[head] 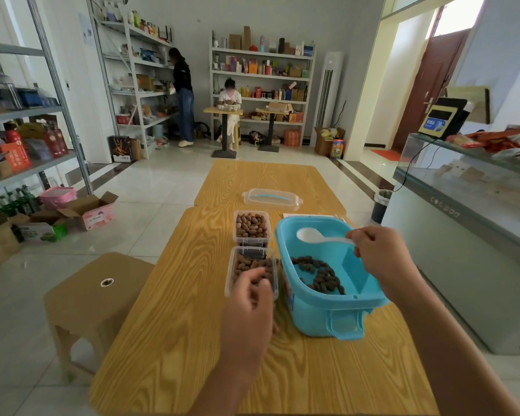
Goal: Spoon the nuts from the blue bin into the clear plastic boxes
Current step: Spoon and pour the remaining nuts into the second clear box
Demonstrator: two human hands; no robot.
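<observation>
My right hand [382, 253] pinches the handle of a white spoon [318, 237], its empty bowl held over the blue bin [327, 307]. Dark nuts [321, 274] lie in the bin just below that hand. My left hand [249, 307], fingers loosely curled and holding nothing, hovers at the near clear box [251, 270]; a fuller box [252, 228] sits just beyond it on the table [177, 325].
</observation>
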